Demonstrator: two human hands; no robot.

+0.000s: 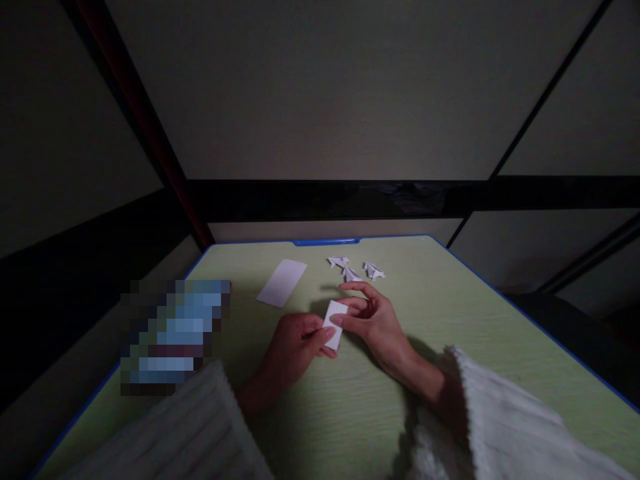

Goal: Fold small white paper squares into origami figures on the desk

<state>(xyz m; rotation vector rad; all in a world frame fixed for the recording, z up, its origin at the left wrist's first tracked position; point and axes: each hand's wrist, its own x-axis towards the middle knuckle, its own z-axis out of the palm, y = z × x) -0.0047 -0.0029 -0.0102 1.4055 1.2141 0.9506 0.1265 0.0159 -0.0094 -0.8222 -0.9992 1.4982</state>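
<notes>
A small white piece of folded paper (334,323) is held up over the table, tilted, between both hands. My left hand (301,340) pinches its lower left part, thumb on top. My right hand (373,319) grips the upper right side between thumb and fingers, with one finger stretched out above it. Just beyond lie several folded paper figures; one paper figure (351,274) is nearest the right fingertips, another paper figure (373,270) lies to its right. Left of them rests a flat white sheet of paper (282,283).
The light green table (450,313) has a blue edge and a blue strip (326,242) at its far side. A blurred-out, bluish object (177,333) lies at the left edge. Pale panels (340,87) with dark bands rise behind the table.
</notes>
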